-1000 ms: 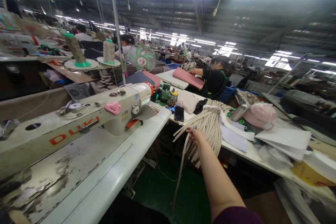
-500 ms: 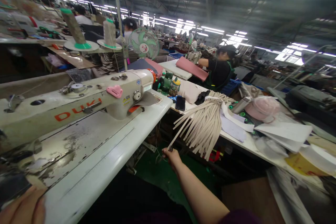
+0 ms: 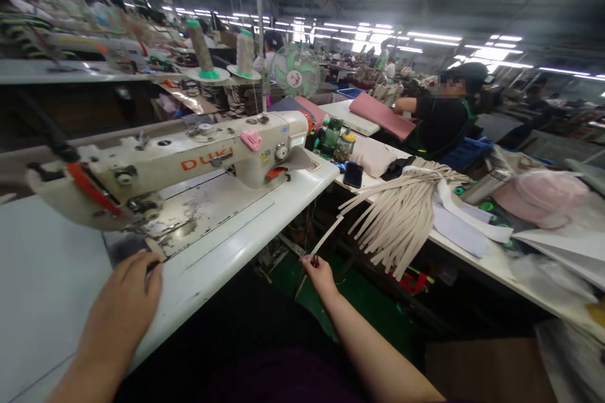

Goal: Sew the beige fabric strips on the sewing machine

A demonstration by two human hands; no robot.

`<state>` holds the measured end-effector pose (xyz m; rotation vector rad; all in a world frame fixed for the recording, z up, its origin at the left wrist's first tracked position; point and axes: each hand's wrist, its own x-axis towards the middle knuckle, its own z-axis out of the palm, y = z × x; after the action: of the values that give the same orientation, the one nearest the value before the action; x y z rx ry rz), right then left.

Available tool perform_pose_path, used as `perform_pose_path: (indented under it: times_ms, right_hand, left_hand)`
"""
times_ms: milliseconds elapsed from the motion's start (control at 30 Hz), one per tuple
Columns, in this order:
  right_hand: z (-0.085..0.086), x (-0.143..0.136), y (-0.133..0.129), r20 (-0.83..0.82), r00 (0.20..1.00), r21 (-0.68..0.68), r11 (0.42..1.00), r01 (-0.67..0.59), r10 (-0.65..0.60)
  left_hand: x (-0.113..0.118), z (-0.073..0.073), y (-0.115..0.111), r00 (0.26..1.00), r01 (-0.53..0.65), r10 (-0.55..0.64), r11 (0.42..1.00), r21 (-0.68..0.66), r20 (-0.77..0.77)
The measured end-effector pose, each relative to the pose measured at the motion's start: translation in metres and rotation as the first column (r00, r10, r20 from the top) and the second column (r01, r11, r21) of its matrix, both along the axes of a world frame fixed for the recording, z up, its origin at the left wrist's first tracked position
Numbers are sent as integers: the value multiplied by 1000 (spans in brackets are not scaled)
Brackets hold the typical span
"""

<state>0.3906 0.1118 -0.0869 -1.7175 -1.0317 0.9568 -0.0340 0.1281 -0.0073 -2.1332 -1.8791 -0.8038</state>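
- The right hand (image 3: 322, 274) pinches a cream strip (image 3: 328, 236) between its fingertips.
- Narrow, flat-looking and slightly bowed, the strip points to one o'clock from that hand.
- At the hand's two o'clock, a bundle (image 3: 397, 220) of matching strips fans loosely over a table edge.
- The left hand (image 3: 121, 302) rests, fingers bent, below the sewing machine (image 3: 198, 157); whether it grips anything, I cannot tell.

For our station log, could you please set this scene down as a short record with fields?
Left hand: on the white sewing table, near the machine's needle end; grip unclear
Right hand: pinching a pale strip
Strip bundle: fanned, ends hanging over the side table edge
Sewing machine: marked DUKI, pink item on it
Near bundle: dark phone
Background: green fan, co-worker
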Motion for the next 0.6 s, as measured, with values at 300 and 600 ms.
perform_pose_path:
  times_ms: [300, 600]
  right_hand:
    - [51, -20, -2, 148, 953, 133, 949, -285, 266]
    - [84, -48, -9, 238, 866, 199, 851, -487, 440]
  left_hand:
    - [19, 23, -3, 995, -51, 53, 998, -24, 89]
    - [20, 15, -6, 992, -110, 111, 994, -25, 61]
